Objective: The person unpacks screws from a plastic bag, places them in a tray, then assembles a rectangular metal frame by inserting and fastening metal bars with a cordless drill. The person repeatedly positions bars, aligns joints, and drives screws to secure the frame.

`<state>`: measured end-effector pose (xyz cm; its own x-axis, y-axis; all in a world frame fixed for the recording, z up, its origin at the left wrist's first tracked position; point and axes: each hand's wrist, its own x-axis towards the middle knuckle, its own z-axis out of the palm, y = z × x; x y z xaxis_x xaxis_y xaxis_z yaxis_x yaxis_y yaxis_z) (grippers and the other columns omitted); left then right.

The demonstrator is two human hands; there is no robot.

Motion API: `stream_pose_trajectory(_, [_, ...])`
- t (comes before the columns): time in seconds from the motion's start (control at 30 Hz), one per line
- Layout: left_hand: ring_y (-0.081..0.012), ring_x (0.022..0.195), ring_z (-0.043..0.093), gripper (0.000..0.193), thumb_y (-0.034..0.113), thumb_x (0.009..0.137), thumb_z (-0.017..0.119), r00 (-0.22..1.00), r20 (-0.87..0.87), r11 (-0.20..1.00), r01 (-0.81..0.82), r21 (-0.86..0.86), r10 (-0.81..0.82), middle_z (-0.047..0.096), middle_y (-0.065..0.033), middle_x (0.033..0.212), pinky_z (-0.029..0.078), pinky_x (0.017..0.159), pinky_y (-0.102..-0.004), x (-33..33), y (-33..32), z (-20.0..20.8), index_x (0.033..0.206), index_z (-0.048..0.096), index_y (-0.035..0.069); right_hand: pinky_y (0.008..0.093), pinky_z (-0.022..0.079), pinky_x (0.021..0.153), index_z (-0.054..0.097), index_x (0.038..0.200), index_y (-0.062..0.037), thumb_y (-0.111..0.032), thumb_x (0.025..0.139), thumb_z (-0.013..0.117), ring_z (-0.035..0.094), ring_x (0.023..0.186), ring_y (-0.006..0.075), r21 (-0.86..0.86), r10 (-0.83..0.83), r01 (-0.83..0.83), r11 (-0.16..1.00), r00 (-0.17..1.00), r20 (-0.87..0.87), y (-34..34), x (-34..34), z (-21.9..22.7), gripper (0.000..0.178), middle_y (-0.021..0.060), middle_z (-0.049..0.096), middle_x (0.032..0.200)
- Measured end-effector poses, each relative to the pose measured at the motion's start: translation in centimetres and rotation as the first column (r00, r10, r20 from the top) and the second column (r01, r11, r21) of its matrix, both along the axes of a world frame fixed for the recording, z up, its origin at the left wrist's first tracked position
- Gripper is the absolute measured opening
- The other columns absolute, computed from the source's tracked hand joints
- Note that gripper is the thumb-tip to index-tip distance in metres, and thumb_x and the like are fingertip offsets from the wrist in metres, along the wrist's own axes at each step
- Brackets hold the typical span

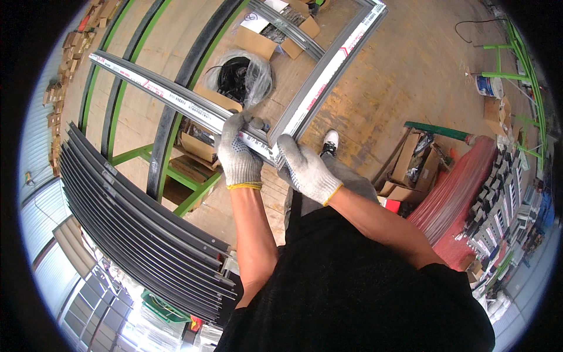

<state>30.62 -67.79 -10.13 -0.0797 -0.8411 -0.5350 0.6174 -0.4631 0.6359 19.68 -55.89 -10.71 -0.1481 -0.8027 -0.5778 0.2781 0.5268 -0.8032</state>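
Both gloved hands meet at one corner of a grey metal frame [328, 70]. The left hand [239, 154] has its fingers [233, 126] clamped over the left rail; the right hand [306, 169] has its fingers wrapped on the corner joint. Two frame rails meet there. One stack of dark profiles [135, 229] lies at left, one red bundle [454, 193] at right.
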Motion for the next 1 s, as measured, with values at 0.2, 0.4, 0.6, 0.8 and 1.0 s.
stream_pose_trajectory(0.2, [-0.0270, 0.072, 0.070, 0.018, 0.005, 0.097, 0.065, 0.999, 0.006, 0.999, 0.040, 0.034, -0.040, 0.069, -0.0161, 0.091, 0.062, 0.071, -0.0440, 0.8, -0.5, 0.3, 0.113, 0.058, 0.000, 0.0373, 0.050, 0.071, 0.067, 0.099, 0.0015, -0.083, 0.103, 0.042, 0.057, 0.076, 0.0184, -0.023, 0.007, -0.008, 1.000, 1.000, -0.028, -0.4, 1.0, -0.2, 0.088, 0.0067, 0.060, 0.078])
stream_pose_trajectory(0.4, [-0.0262, 0.072, 0.068, 0.020, 0.006, 0.095, 0.067, 0.993, 0.121, 1.000, 0.000, -0.002, 0.001, 0.068, -0.0151, 0.090, 0.059, 0.065, -0.0388, 0.3, -0.2, 0.2, 0.112, 0.059, -0.003, 0.0379, 0.050, 0.071, 0.067, 0.098, 0.0020, -0.078, 0.106, 0.045, 0.057, 0.073, 0.0199, 0.030, -0.018, 0.021, 0.999, 0.994, -0.109, -0.6, 1.6, 0.2, 0.083, 0.0072, 0.060, 0.076])
stream_pose_trajectory(0.6, [-0.0281, 0.071, 0.069, 0.021, 0.006, 0.094, 0.066, 0.988, 0.153, 0.999, 0.001, 0.049, -0.008, 0.069, -0.0185, 0.091, 0.062, 0.066, -0.0421, 0.6, -0.6, 1.1, 0.112, 0.058, -0.003, 0.0376, 0.051, 0.077, 0.065, 0.111, 0.0013, -0.067, 0.110, 0.049, 0.056, 0.082, 0.0185, 0.197, 0.106, -0.088, 0.976, 0.991, -0.083, -0.9, 1.3, 1.0, 0.070, 0.0049, 0.062, 0.089])
stream_pose_trajectory(0.8, [-0.0295, 0.071, 0.070, 0.021, 0.006, 0.095, 0.066, 0.981, 0.191, 1.000, 0.030, -0.005, -0.028, 0.067, -0.0174, 0.088, 0.066, 0.075, -0.0483, 0.7, -0.4, 1.0, 0.112, 0.059, -0.003, 0.0308, 0.050, 0.073, 0.065, 0.115, -0.0038, -0.061, 0.109, 0.057, 0.057, 0.083, 0.0124, 0.189, -0.070, 0.034, 0.981, 0.979, 0.190, -1.2, 1.5, 1.0, 0.058, 0.0050, 0.065, 0.097])
stream_pose_trajectory(1.0, [-0.0387, 0.098, 0.076, 0.032, 0.021, 0.103, 0.069, 0.991, 0.056, 0.992, 0.123, -0.035, -0.121, 0.076, -0.0212, 0.104, 0.063, 0.093, -0.0558, 2.5, -1.1, -1.0, 0.124, 0.063, -0.002, 0.0269, 0.048, 0.063, 0.070, 0.107, -0.0025, -0.065, 0.104, 0.064, 0.055, 0.071, 0.0083, 0.151, 0.039, -0.062, 0.987, 0.988, 0.152, -1.1, -1.8, 2.1, 0.063, -0.0014, 0.062, 0.084])
